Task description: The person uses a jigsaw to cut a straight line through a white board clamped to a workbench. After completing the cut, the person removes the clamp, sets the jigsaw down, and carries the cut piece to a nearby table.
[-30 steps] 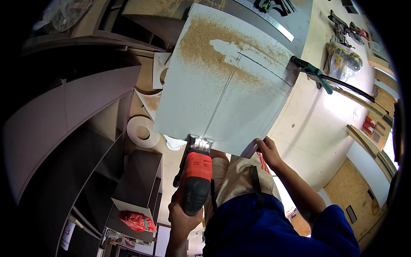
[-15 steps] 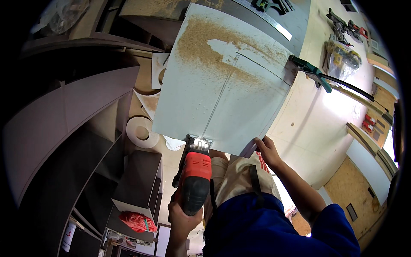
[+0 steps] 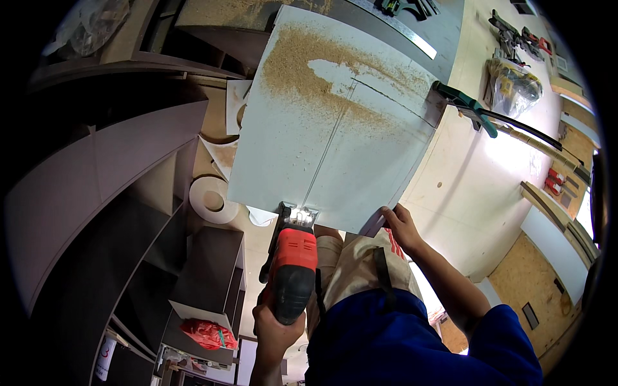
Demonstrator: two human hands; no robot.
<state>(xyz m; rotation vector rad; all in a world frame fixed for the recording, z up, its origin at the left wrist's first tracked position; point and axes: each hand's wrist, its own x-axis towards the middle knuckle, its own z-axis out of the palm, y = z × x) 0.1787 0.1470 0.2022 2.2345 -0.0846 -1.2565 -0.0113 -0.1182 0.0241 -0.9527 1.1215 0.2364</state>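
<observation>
A red and black jigsaw (image 3: 297,254) is gripped from behind by my left hand (image 3: 277,328), whose fingers wrap round its body. Its lit metal shoe rests at the near edge of a white board (image 3: 283,154), where a straight line or cut runs away across the surface. My right hand (image 3: 400,226) is closed on the board's near right corner, thumb along the edge and the other fingers partly hidden. Brown sawdust (image 3: 290,64) covers the far part of the board. A green clamp (image 3: 470,108) sits at the board's right edge. The blade itself cannot be made out.
Dark cabinet panels (image 3: 109,148) stand at the left. A round ring-shaped offcut (image 3: 205,201) lies below the board's left side. A red plastic bag (image 3: 209,333) is on a dark cabinet at the lower left. Wrapped tools (image 3: 515,89) lie at the far right.
The whole view has shifted very slightly. Both hands keep the same holds, and the jigsaw stays at the board's near edge.
</observation>
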